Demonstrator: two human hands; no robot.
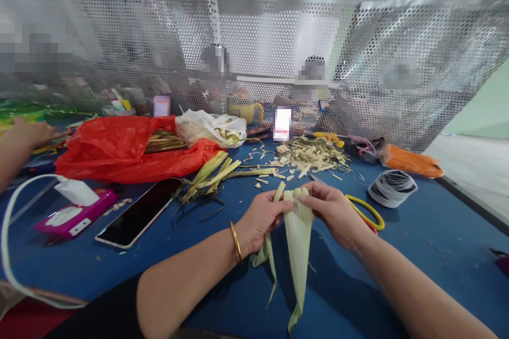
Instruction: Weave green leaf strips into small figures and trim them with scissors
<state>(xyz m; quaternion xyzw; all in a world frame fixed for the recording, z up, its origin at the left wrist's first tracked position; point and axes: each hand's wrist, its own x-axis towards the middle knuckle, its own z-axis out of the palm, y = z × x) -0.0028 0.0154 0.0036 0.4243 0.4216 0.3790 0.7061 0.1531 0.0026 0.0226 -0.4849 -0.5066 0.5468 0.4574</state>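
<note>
Over blue table (445,233), left hand (260,217), right hand (336,214), both pinching husks (298,243)

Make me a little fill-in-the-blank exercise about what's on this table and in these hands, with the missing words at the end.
1. The wide husk, held between the left hand and the right hand, hangs with its narrow tip pointing ____.
2. The gold bracelet is worn on the person's ____ side.
3. The flat phone lies face ____ on the table.
4. The table's colour is ____.

Missing words: down; left; up; blue.
</note>
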